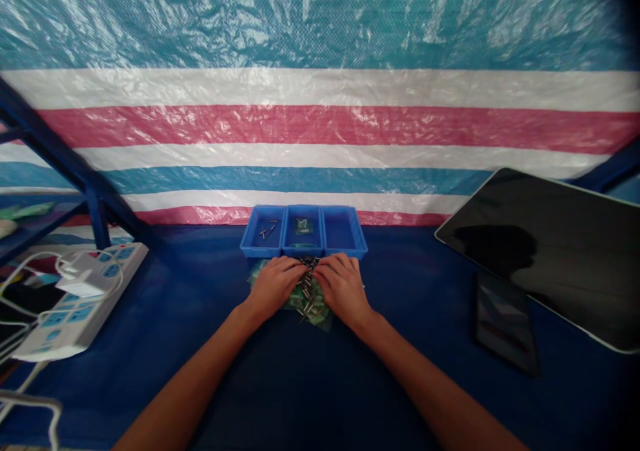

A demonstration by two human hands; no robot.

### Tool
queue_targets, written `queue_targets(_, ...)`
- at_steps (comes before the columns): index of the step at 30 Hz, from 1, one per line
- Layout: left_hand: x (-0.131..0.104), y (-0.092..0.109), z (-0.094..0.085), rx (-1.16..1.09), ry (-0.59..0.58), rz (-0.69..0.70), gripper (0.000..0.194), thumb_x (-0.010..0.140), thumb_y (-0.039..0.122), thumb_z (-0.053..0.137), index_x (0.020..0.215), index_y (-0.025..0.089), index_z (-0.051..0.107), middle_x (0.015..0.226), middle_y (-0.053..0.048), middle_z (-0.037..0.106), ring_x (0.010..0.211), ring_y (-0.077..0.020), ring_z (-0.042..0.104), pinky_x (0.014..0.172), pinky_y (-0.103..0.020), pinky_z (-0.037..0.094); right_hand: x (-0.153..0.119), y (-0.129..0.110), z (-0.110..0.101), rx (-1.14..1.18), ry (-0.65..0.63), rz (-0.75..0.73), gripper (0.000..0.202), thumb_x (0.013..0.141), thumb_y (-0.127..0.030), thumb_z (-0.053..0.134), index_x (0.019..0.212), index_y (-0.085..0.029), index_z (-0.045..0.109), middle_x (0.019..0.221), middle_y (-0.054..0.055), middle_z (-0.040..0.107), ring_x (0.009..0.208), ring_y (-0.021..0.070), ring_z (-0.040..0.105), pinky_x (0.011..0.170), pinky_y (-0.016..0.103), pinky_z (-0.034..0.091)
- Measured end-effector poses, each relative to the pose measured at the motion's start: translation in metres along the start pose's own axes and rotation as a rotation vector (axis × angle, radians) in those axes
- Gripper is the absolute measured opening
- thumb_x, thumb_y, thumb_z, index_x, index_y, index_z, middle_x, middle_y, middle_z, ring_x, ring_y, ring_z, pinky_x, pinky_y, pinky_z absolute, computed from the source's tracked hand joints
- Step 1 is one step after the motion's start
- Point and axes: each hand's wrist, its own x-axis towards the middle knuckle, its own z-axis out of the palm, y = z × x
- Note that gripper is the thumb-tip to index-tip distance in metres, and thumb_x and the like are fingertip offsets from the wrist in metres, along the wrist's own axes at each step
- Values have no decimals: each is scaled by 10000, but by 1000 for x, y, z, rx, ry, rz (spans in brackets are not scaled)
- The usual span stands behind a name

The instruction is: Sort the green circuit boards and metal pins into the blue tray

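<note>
A pile of small metal parts (308, 288) lies on the blue table, mixed with greenish plastic bags (316, 309). My left hand (276, 283) rests at the pile's left side, its curled fingers touching the metal parts. From the right, my right hand (343, 284) reaches the same pile with bent fingers. What either hand grips, if anything, is too small to make out. Just behind the hands stand three joined blue trays: the left tray (255, 245) holds a few thin metal pieces, and the middle tray (303, 251) holds small clear bags. No parts show in the right tray (345, 237).
A white power strip (90, 317) with plugs and cables lies at the left, beside a blue metal frame (97, 217). At the right are a large dark screen (565, 257) and a dark tablet (505, 321). A striped plastic sheet (320, 124) hangs behind the table (300, 384).
</note>
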Motion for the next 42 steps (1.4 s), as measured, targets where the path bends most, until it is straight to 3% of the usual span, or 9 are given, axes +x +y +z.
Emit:
queue_targets(11,3,4,-4,-96,169,24,210,935,264,487,1039,171,644,980,-68,685,908,-170,610,826,-331,471,1,0,-1,114,101,137,132,930,-237,497,882,-197,614,877,37,677,863,187,543,787,351,345)
queue_targets(22,0,7,1,-146,381,36,187,907,194,522,1025,172,666,936,-77,689,877,-174,615,800,-340,503,-1,-5,-3,209,147,112,131,921,-275,513,931,-206,624,910,40,674,880,181,579,823,354,370)
queue_targets(37,1,15,1,-193,424,-29,161,902,225,542,998,181,663,908,-52,704,839,-161,620,808,-327,513,-1,-2,-4,177,116,142,195,937,-300,486,866,-209,642,890,30,673,888,171,565,848,357,353)
queue_targets(42,0,14,3,-178,428,-78,191,927,262,496,930,184,671,870,-50,704,835,-165,615,799,-333,515,-1,-6,-5,195,139,156,181,924,-293,500,1023,-214,630,914,40,670,893,180,586,850,356,377)
